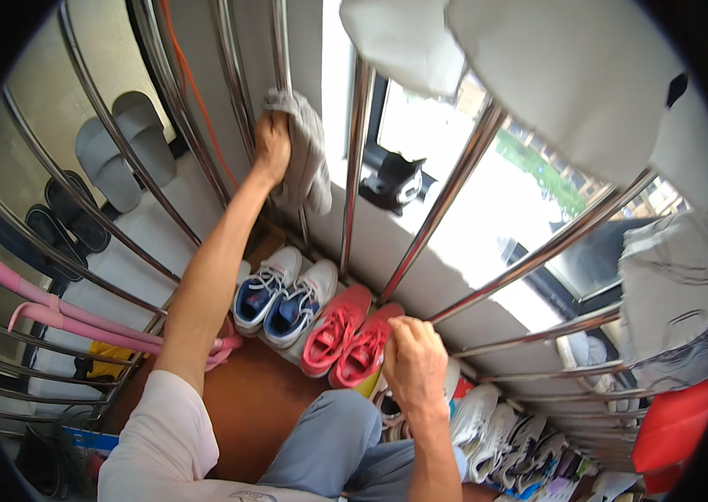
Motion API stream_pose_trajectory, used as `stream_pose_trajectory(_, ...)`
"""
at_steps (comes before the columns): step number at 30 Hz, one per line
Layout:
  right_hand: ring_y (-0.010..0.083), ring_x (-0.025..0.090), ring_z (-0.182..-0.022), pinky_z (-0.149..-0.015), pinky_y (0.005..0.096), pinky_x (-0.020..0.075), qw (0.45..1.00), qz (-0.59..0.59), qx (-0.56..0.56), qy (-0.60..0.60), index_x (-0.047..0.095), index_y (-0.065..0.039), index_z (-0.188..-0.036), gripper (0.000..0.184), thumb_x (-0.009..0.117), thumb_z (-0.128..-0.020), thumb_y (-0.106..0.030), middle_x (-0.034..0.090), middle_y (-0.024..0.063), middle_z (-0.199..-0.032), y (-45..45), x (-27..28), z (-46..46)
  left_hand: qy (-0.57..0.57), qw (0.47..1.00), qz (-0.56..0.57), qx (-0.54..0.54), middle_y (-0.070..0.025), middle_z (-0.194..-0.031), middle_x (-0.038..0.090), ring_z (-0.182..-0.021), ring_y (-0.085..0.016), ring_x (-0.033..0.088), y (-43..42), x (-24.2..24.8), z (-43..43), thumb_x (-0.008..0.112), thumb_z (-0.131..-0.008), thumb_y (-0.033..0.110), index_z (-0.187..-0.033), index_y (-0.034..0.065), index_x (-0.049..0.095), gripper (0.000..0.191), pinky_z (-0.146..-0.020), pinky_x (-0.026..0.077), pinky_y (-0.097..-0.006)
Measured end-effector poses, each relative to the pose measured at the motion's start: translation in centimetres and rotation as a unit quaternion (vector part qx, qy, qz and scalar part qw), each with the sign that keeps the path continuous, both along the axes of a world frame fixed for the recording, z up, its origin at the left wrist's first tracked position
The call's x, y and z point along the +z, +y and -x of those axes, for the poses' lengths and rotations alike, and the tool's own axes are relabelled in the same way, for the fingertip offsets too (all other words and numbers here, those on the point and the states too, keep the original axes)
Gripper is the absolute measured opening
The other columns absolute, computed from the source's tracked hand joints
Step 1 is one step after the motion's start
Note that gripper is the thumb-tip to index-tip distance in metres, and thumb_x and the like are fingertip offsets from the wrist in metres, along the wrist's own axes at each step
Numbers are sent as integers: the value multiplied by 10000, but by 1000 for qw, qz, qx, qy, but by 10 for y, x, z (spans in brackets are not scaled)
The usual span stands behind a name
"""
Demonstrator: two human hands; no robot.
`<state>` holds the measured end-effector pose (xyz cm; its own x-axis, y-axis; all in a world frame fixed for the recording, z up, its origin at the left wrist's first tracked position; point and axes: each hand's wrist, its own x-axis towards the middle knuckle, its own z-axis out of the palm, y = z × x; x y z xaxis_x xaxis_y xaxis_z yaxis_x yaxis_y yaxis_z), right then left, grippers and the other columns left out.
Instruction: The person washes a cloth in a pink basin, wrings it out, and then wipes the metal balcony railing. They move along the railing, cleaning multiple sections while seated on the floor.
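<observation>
My left hand (272, 145) is closed around a grey cloth (307, 160), which is wrapped against an upright metal bar (281, 50) of the railing. The cloth's loose end hangs down beside the bar. Closer to my body, my right hand (417, 357) is curled above the row of shoes, beside the red lace-up shoes (357, 351). Its palm side is hidden, so any object inside it cannot be seen. White sneakers with blue linings (285, 295) sit left of the red pair, below the cloth.
Metal bars curve around me. Past them are grey slippers (125, 150), black slippers (68, 219) and a black cat-shaped item (396, 182) on the window ledge. Pink-handled umbrellas (78, 320) lean at left. White sneakers (482, 423) continue the row; a red bag (674, 427) hangs right.
</observation>
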<state>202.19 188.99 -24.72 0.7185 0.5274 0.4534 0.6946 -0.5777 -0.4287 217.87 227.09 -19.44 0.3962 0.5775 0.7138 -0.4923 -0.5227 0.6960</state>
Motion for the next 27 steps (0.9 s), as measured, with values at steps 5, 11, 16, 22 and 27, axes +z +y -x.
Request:
stream_pose_trajectory(5, 305, 665, -973, -842, 427, 545, 1000, -5, -14, -5, 735, -30, -1060, 196, 684, -872, -52, 718, 110, -1077, 9, -2, -5, 80, 994, -75, -26, -162, -1014, 719, -946, -277, 669, 6, -4, 5, 573, -1100, 383, -1144, -24, 661, 419, -867, 510, -395)
stream_pose_trajectory(11, 305, 674, -979, -854, 425, 543, 1000, -12, -7, 9, 735, -27, -1049, 173, 678, -893, -76, 730, 106, -1058, 18, -5, -4, 219, 961, -105, 132, -298, -1010, 710, -947, -486, 688, -17, 8, 18, 531, -1106, 262, -1141, -55, 556, 321, -810, 534, -521)
stream_pose_trajectory(16, 308, 676, -982, -858, 428, 541, 1000, -10, 8, 15, 736, -23, -1045, 167, 675, -905, -92, 732, 108, -1055, 21, -7, -6, 305, 925, -198, 114, -321, -984, 712, -952, -521, 684, -6, 22, 39, 522, -1101, 271, -1139, -58, 533, 331, -779, 542, -556)
stream_pose_trajectory(22, 324, 675, -974, -860, 439, 544, 999, -8, 13, 34, 741, -52, -1029, 157, 661, -902, -101, 730, 117, -1042, 19, -10, -11, 350, 906, -218, 92, -281, -981, 733, -943, -449, 731, -5, 51, 70, 537, -1099, 279, -1067, -65, 629, 358, -778, 569, -484)
stream_pose_trajectory(27, 333, 678, -963, -854, 450, 549, 999, 12, 12, 38, 749, -49, -1049, 180, 654, -910, -111, 732, 127, -1033, 18, -15, -12, 135, 969, -193, -75, -134, -1004, 765, -941, -183, 718, -20, 67, 93, 602, -1082, 194, -1184, -6, 676, 237, -827, 556, -353)
